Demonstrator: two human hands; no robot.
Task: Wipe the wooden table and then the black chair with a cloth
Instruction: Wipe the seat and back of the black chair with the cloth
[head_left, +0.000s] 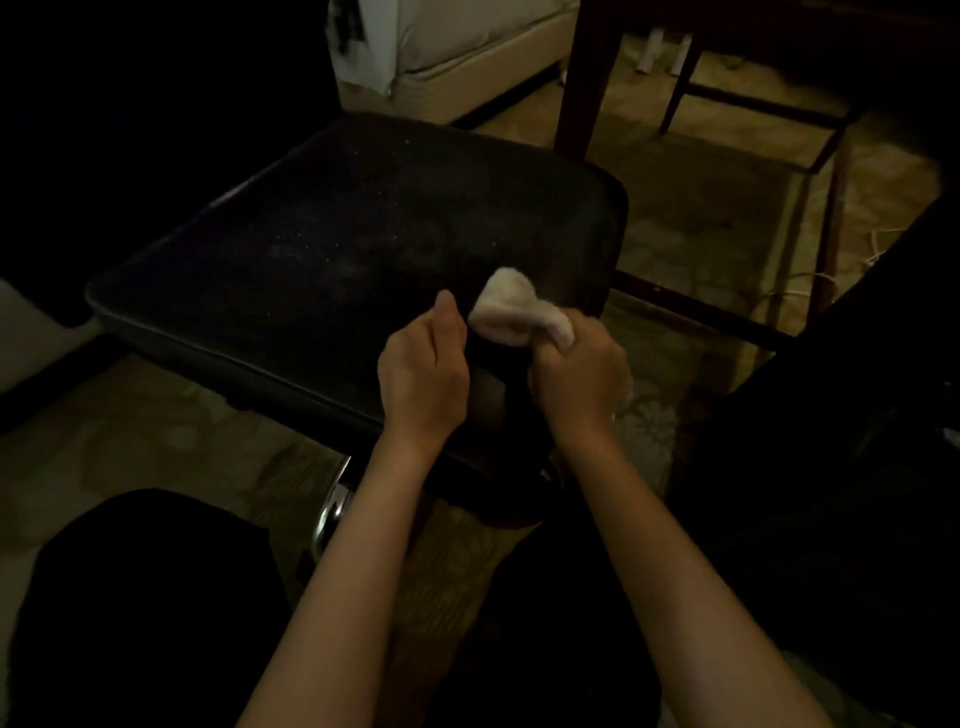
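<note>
The black chair's padded seat (332, 244) fills the middle of the head view, dusted with pale specks. A small white cloth (511, 306) is held bunched over the seat's near right part. My left hand (423, 371) pinches the cloth's left end with curled fingers. My right hand (582, 371) grips the cloth's right end in a fist. Both hands hover over the seat's front right corner. The wooden table is mostly out of view; only its dark legs (587, 78) show at the top right.
A chrome chair leg (332, 512) shows below the seat. Patterned carpet (691, 208) lies all around. A bed base (467, 67) stands at the top. Dark rungs (769, 109) cross at the right, with a white cable (826, 278) on the floor.
</note>
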